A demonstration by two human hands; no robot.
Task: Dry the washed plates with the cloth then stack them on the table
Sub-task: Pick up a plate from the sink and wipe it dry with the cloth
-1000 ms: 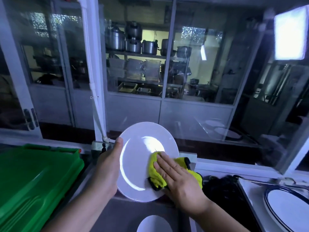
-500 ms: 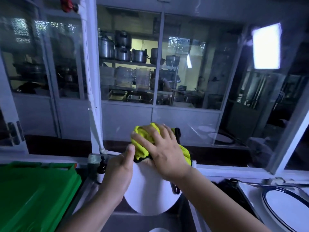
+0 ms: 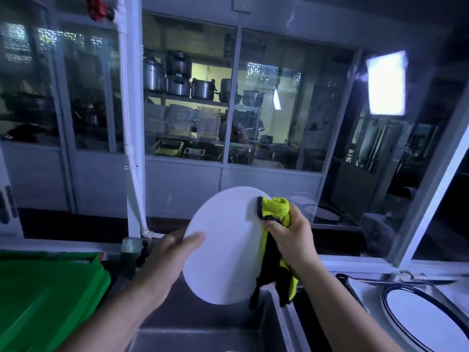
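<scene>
I hold a plain white plate (image 3: 223, 247) upright over the steel sink (image 3: 208, 323). My left hand (image 3: 168, 262) grips its left edge, thumb across the face. My right hand (image 3: 291, 237) grips a yellow and black cloth (image 3: 275, 212) bunched against the plate's right rim, and the cloth's tail hangs down toward the sink. A blue-rimmed plate (image 3: 423, 318) lies flat on the steel table at the right.
A green plastic crate (image 3: 43, 298) sits at the left of the sink. A white pipe (image 3: 132, 138) runs down in front of the glass partition (image 3: 279, 110), with pots on shelves behind it. A small dark bottle (image 3: 142, 252) stands by the pipe's foot.
My right hand has moved the cloth from the plate's top edge round to its right rim. The plate has risen and tilted, and the cloth now hangs loose below my hand.
</scene>
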